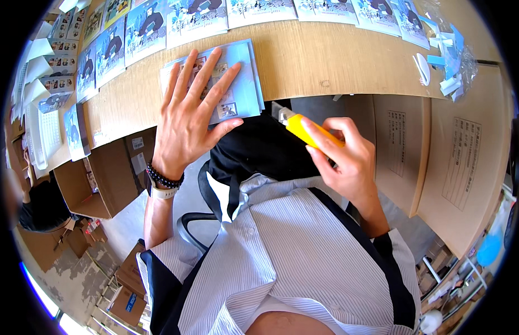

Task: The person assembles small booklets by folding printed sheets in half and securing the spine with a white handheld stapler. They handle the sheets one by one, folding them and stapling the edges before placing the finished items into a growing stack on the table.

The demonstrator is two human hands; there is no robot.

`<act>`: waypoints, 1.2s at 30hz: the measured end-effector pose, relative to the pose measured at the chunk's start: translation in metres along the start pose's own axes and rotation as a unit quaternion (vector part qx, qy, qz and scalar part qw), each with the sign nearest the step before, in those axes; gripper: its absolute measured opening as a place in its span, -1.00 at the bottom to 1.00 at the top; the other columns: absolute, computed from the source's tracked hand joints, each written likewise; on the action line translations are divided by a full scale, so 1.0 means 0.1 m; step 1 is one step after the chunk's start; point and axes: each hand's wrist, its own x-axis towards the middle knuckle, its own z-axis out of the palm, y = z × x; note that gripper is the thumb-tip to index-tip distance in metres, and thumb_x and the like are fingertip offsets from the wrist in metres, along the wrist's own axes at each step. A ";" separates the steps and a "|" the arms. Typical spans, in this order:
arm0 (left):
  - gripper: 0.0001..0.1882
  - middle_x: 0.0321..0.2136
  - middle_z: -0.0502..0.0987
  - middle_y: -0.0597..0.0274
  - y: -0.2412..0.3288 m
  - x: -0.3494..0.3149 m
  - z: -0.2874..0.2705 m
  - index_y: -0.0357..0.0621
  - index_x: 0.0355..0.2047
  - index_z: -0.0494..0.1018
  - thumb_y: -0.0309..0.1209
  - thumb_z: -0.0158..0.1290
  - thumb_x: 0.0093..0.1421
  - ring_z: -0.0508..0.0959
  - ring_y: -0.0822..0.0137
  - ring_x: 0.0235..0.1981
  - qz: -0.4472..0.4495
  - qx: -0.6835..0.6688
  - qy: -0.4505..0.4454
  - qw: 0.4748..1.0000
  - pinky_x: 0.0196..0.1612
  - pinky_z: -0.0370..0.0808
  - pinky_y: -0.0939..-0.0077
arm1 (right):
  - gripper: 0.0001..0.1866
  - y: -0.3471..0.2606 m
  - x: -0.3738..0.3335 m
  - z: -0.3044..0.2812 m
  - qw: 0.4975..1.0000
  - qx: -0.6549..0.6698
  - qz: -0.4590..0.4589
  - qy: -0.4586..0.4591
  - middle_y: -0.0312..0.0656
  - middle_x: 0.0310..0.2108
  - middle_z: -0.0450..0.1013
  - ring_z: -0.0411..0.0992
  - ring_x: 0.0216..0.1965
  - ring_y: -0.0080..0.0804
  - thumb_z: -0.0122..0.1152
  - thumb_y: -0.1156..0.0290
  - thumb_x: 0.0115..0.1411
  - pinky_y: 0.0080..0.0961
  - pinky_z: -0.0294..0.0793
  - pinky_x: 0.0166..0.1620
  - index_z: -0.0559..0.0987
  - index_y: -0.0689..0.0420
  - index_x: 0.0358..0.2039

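My left hand [187, 111] lies flat with fingers spread on a small stack of light-blue printed packs [244, 84] at the table's near edge. The stack pokes slightly past that edge, and small pictures show between my fingers. In my right hand [349, 159] is a yellow box cutter [310, 129], gripped by its handle. Its metal tip points up and left, close to the stack's lower right corner but apart from it. How far the blade sticks out is hard to make out.
Illustrated booklets [198, 19] line the far side of the wooden table [326, 61]. Plastic wrap and blue-white scraps [452, 56] lie at the right end. Large cardboard boxes [460, 151] stand below right, an opened carton [111, 178] below left. A white keyboard [50, 131] sits at left, near another person [44, 206].
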 end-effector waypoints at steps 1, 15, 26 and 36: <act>-0.01 0.38 0.21 0.19 0.01 -0.01 -0.02 0.29 0.34 0.29 0.56 -0.31 0.05 0.11 -0.01 0.43 -0.005 -0.008 -0.003 1.000 0.44 0.00 -0.10 | -0.38 0.00 -0.01 0.03 1.000 0.002 -0.003 -0.009 -0.27 -0.30 0.43 0.49 -0.47 -0.43 0.46 0.52 -0.03 -0.51 0.51 -0.44 0.62 -0.14 0.11; 0.08 0.38 0.17 0.03 -0.18 -0.03 -0.11 0.02 0.36 0.21 0.28 0.29 -0.09 0.14 -0.07 0.40 -0.021 -0.074 0.015 0.997 0.42 0.02 -0.07 | -0.39 -0.10 0.02 0.16 0.999 0.005 -0.023 -0.043 -0.23 -0.24 0.46 0.49 -0.48 -0.43 0.47 0.52 -0.06 -0.55 0.53 -0.43 0.63 -0.11 0.08; 0.23 0.28 0.27 0.00 -0.49 -0.15 -0.32 -0.03 0.41 0.14 0.05 0.46 -0.25 0.31 0.01 0.26 -0.021 -0.172 0.040 0.984 0.26 0.18 0.01 | -0.39 -0.14 0.08 0.20 0.999 0.025 -0.022 -0.018 -0.24 -0.28 0.45 0.47 -0.49 -0.43 0.48 0.53 -0.06 -0.54 0.50 -0.45 0.64 -0.12 0.08; 0.02 0.40 0.11 0.03 -1.28 -0.61 -0.40 0.11 0.39 0.19 -0.35 0.38 -0.12 0.08 0.01 0.43 -0.126 -0.139 -0.072 0.980 0.43 -0.03 -0.07 | -0.41 -0.17 0.10 0.22 0.999 0.013 -0.023 -0.023 -0.26 -0.27 0.45 0.46 -0.49 -0.46 0.47 0.50 -0.02 -0.57 0.50 -0.46 0.63 -0.13 0.09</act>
